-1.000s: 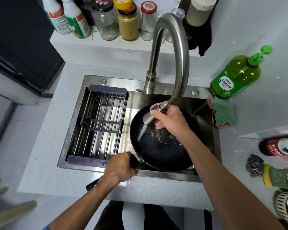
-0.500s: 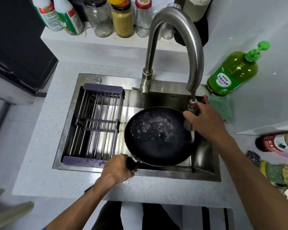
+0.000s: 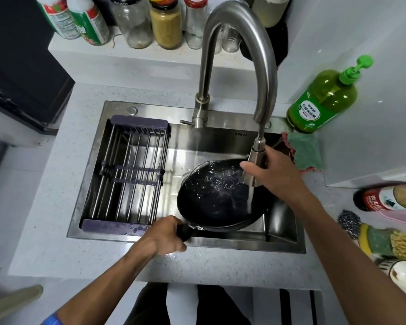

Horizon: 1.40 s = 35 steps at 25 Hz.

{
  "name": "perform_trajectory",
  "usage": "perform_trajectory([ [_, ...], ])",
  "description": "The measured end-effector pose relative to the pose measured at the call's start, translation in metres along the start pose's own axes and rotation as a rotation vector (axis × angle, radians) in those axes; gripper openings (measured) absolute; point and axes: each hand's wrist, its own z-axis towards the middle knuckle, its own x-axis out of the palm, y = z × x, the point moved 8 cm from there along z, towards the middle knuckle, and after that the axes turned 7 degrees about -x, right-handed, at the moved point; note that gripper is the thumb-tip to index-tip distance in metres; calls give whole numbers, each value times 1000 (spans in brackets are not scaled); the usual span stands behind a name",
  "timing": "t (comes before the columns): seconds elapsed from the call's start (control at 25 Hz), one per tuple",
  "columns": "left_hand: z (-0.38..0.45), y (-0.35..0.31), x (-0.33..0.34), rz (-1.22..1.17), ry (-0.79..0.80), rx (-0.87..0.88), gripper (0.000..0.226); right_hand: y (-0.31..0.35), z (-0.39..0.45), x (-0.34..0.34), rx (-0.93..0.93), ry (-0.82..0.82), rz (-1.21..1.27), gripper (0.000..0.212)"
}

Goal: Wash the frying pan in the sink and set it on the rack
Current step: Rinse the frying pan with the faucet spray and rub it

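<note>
A black frying pan (image 3: 211, 198) is tilted over the right half of the steel sink (image 3: 220, 139), wet inside. My left hand (image 3: 164, 235) grips its dark handle at the sink's front edge. My right hand (image 3: 274, 172) is closed around the pull-out spray head (image 3: 256, 158) of the curved faucet (image 3: 239, 43). Water streams from the head onto the pan's right side. A dark wire rack (image 3: 127, 174) spans the left half of the sink and holds nothing.
A green soap bottle (image 3: 321, 102) and a green cloth (image 3: 305, 153) sit at the sink's right rim. Jars and bottles (image 3: 164, 22) line the back ledge. Scrubbers (image 3: 370, 235) and a red-labelled bottle (image 3: 384, 198) lie on the counter at right.
My right hand carried the spray head from the pan's centre to its right rim. The pan has tilted, its left side lower. My left hand has kept its grip on the handle.
</note>
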Motion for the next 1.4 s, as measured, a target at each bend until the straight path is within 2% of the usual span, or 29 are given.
perform_trajectory([
  [0.24, -13, -26, 7, -137, 265, 67, 23, 31, 20, -23, -62, -88, 101, 32],
  [0.32, -13, -34, 5, -134, 306, 89, 18, 43, 24, -28, -91, -94, 94, 33],
  [0.44, -9, -44, -3, 23, 191, 131, 15, 46, 23, -30, -92, -110, 112, 35],
  [0.56, -11, -55, -7, 294, -75, 187, 9, 43, 18, -28, -94, -110, 142, 37],
  [0.64, -13, -53, -8, 469, -252, 161, 19, 43, 18, -30, -97, -106, 113, 39],
  [0.76, -11, -38, -17, 593, -404, 130, 31, 42, 15, -29, -83, -100, 59, 40],
  [1.0, -5, -20, -28, 568, -465, 119, 33, 44, 17, -14, -12, -141, 191, 29],
  [1.08, -2, -17, -26, 534, -472, 107, 34, 44, 5, -24, -21, -324, 152, 25],
  [1.16, 0, -11, -26, 501, -484, 93, 34, 44, -30, -25, 1, -575, 251, 27],
  [1.2, 1, -8, -27, 494, -488, 86, 34, 42, -46, -14, 33, -633, 315, 25],
  [1.28, 4, -6, -31, 498, -499, 92, 33, 35, -60, 24, 94, -575, 374, 16],
  [1.4, 5, -4, -38, 518, -497, 98, 32, 47, -36, 85, 58, -292, 373, 10],
])
